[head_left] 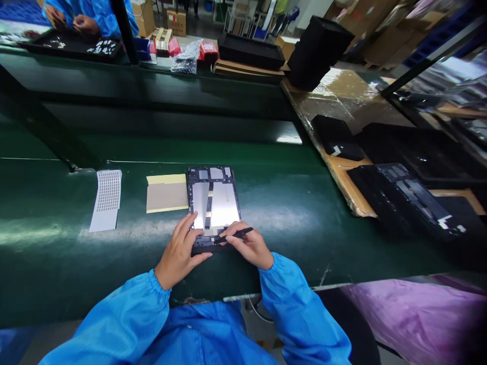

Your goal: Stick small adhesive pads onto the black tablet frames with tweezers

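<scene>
An open tablet frame (213,200) with shiny metal plates inside lies on the green belt (57,243) in front of me. My left hand (178,253) rests on its near left corner, fingers pressed down on the frame's edge. At the near right corner my right hand (247,246) is closed on a thin black tool (236,234), held like a pen and pointing left over the frame's bottom edge. Both arms wear blue sleeves.
A tan sheet with yellow edges (166,193) lies left of the frame, and a perforated white sheet (106,198) lies further left. Black trays with more frames (403,197) sit on a board at right. Another person's hands (72,23) work at a black tray across the far bench.
</scene>
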Demonstrator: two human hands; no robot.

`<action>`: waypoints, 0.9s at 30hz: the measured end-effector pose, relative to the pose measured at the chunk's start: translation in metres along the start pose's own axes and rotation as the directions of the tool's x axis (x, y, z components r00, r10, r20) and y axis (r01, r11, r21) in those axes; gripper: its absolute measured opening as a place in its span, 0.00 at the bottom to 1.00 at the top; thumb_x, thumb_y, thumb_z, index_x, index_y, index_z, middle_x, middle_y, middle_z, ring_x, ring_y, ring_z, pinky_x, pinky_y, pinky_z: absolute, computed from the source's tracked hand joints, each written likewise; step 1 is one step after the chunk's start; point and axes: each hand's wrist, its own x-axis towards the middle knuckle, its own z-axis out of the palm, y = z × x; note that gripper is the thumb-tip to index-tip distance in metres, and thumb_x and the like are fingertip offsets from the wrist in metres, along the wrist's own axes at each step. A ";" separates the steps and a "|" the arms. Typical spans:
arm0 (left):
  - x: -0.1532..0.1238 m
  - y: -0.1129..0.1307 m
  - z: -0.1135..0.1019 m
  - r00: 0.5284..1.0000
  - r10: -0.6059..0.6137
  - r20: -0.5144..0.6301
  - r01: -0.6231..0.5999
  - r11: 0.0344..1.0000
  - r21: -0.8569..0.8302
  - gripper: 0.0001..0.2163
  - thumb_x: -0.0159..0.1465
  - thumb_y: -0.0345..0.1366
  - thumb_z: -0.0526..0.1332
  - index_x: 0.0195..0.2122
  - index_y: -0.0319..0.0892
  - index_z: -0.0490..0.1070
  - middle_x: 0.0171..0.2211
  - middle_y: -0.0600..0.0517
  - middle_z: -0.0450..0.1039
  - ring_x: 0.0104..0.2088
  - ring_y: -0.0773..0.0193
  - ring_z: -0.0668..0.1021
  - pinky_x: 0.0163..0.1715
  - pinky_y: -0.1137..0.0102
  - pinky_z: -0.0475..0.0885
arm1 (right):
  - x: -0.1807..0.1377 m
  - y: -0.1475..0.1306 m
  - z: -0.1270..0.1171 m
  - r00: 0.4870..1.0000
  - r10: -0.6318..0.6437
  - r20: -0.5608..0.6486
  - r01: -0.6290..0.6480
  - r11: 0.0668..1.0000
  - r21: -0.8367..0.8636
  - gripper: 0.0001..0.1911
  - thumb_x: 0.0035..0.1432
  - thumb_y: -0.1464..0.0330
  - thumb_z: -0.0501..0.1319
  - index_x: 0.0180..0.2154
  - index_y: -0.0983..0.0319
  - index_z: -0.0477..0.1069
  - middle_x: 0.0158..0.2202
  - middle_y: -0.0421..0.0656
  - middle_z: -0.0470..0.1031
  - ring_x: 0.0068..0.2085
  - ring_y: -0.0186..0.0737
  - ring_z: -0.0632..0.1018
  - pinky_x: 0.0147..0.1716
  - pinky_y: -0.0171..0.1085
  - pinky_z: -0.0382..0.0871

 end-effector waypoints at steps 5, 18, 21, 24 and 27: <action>0.000 0.001 -0.001 1.000 0.007 -0.003 -0.007 1.000 0.015 0.19 0.62 0.37 0.68 0.52 0.42 0.65 0.67 0.36 0.58 0.68 0.42 0.61 0.62 0.44 0.67 | 0.002 -0.002 -0.004 1.000 -0.020 -0.008 0.020 0.996 0.086 0.04 0.66 0.64 0.63 0.40 0.58 0.72 0.37 0.44 0.78 0.37 0.39 0.81 0.36 0.40 0.82; -0.001 0.006 -0.003 1.000 0.016 0.007 -0.016 1.000 0.019 0.17 0.64 0.35 0.66 0.52 0.44 0.66 0.68 0.38 0.57 0.69 0.42 0.59 0.61 0.44 0.68 | 0.001 -0.002 -0.002 0.992 0.113 -0.050 -0.105 0.984 0.144 0.09 0.63 0.61 0.65 0.38 0.59 0.72 0.36 0.45 0.80 0.34 0.41 0.83 0.35 0.42 0.84; -0.001 0.006 -0.003 1.000 0.012 0.016 -0.012 1.000 0.021 0.16 0.65 0.35 0.65 0.52 0.44 0.66 0.68 0.38 0.56 0.70 0.42 0.58 0.61 0.45 0.68 | 0.001 -0.003 -0.002 0.995 0.093 -0.043 -0.087 0.989 0.118 0.08 0.64 0.61 0.65 0.38 0.59 0.73 0.36 0.45 0.80 0.33 0.41 0.84 0.34 0.42 0.83; -0.001 0.006 -0.002 1.000 0.012 0.013 -0.013 1.000 0.023 0.16 0.64 0.35 0.66 0.52 0.44 0.66 0.68 0.38 0.57 0.69 0.42 0.59 0.62 0.44 0.67 | 0.002 -0.005 -0.002 0.995 0.098 -0.036 -0.095 0.992 0.078 0.09 0.64 0.60 0.65 0.38 0.59 0.74 0.36 0.45 0.81 0.32 0.41 0.84 0.35 0.42 0.83; -0.002 0.005 -0.002 1.000 0.011 0.006 -0.012 1.000 0.028 0.17 0.64 0.35 0.66 0.53 0.44 0.66 0.68 0.38 0.57 0.69 0.42 0.59 0.62 0.44 0.67 | 0.002 -0.005 -0.002 0.995 0.099 -0.034 -0.097 0.993 0.062 0.09 0.64 0.60 0.65 0.38 0.59 0.74 0.36 0.45 0.81 0.32 0.41 0.84 0.35 0.42 0.83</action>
